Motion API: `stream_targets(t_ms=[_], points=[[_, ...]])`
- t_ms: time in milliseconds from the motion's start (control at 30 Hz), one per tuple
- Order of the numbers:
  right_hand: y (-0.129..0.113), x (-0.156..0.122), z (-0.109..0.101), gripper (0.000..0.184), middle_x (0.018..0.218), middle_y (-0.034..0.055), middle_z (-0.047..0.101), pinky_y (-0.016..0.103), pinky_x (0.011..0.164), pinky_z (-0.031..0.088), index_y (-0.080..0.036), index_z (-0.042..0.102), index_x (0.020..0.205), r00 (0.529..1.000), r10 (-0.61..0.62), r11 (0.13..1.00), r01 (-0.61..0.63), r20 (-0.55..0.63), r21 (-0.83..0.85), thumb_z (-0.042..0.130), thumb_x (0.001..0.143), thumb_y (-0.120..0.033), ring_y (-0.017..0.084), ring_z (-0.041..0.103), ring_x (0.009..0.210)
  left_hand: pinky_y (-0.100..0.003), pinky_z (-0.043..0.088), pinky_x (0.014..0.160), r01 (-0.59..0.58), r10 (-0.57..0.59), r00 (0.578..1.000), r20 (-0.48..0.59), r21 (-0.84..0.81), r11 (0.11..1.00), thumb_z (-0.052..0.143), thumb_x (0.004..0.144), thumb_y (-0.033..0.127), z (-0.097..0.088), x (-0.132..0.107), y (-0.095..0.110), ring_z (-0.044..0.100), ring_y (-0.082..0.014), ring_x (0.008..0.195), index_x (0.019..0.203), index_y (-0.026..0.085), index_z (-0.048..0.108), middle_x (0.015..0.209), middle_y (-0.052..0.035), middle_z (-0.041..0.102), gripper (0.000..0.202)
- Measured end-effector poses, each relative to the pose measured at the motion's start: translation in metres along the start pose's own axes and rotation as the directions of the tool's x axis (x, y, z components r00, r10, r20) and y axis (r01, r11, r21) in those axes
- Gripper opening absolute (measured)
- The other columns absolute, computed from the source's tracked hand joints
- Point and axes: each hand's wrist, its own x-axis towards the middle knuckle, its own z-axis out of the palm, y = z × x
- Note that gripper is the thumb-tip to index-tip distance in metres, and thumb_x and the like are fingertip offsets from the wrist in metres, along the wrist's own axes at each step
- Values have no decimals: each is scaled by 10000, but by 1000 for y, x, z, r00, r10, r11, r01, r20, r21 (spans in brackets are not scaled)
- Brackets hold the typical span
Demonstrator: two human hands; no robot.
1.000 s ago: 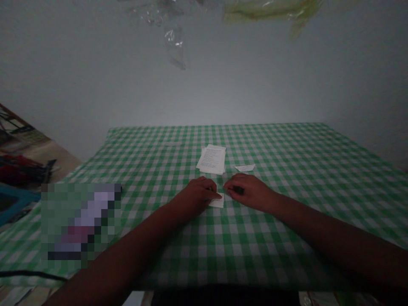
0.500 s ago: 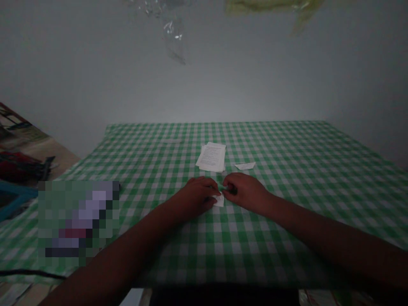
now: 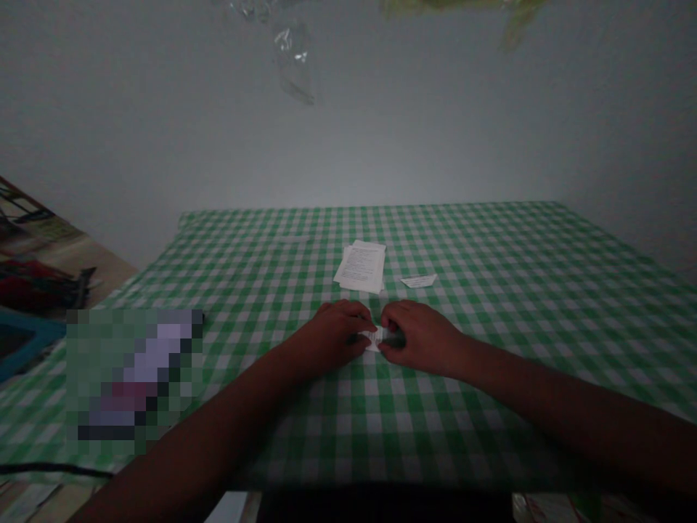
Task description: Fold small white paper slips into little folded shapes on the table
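A small piece of printed paper (image 3: 374, 337) lies between my two hands, low over the tablecloth. My left hand (image 3: 340, 330) has its fingers and thumb closed on the paper's left side. From the other side, my right hand (image 3: 417, 333) pinches the right end with curled fingers. Parts of the paper are hidden by the fingertips, so its full shape cannot be made out. Just beyond the hands rests a stack of printed sheets (image 3: 362, 267). A folded paper piece (image 3: 419, 280) with slanted ends lies to the right of that stack.
A green and white checked tablecloth (image 3: 490, 261) covers the table, which meets a pale wall (image 3: 414, 123). On the left lies a blurred-out, phone-like object (image 3: 155, 359), with a black cable (image 3: 54, 468) near it. Clear plastic (image 3: 294, 62) hangs on the wall.
My right hand has moved slightly down and toward the paper, and its fingers now close on the right end. My left hand stays nearly in place.
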Motion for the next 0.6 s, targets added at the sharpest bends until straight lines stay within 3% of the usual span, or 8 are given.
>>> stream_targets(t_ms=[600], points=[[14,15,1,223,774,-4,573,271,584,331,-210,485,792,986,148,989,-149,-72,-15,683,761,-309,146,503,680,-377,407,991,11,-11,1000,-28,-5,1000,671,848,258,0,-1,-1,560,-204,1107,1084,239,656,1142,-26,634,237]])
